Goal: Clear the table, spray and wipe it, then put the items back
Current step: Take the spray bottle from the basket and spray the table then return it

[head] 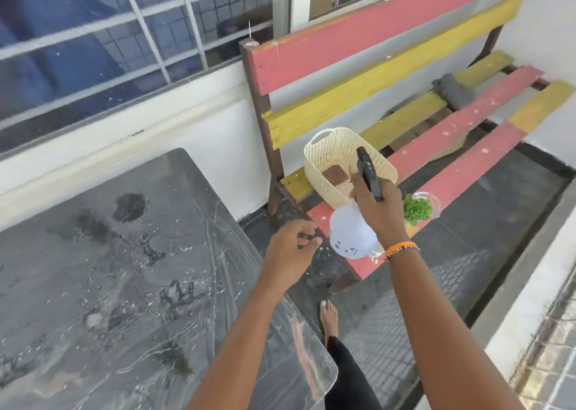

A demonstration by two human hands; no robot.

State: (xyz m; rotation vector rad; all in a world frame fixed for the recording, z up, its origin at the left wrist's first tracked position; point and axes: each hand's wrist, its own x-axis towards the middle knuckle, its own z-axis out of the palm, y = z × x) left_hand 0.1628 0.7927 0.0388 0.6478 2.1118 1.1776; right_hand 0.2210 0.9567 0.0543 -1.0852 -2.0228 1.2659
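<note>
My right hand [378,205] grips the black trigger head of a white spray bottle [350,233], held over the near end of the pink and yellow bench [461,126]. My left hand [290,246] hovers beside the bottle with loosely curled fingers and holds nothing. The grey table [103,269] at the lower left is wet, with droplets and dark patches on its glossy top. On the bench sit a cream woven basket [335,157] with a brown item inside, a small green plant [417,210] in a clear cup, and a grey cloth [453,90] further along.
A barred window [124,35] and a white wall run behind the table. Dark tiled floor [467,253] lies between the table and the bench, where my bare foot [328,317] stands. A low white ledge borders the right side.
</note>
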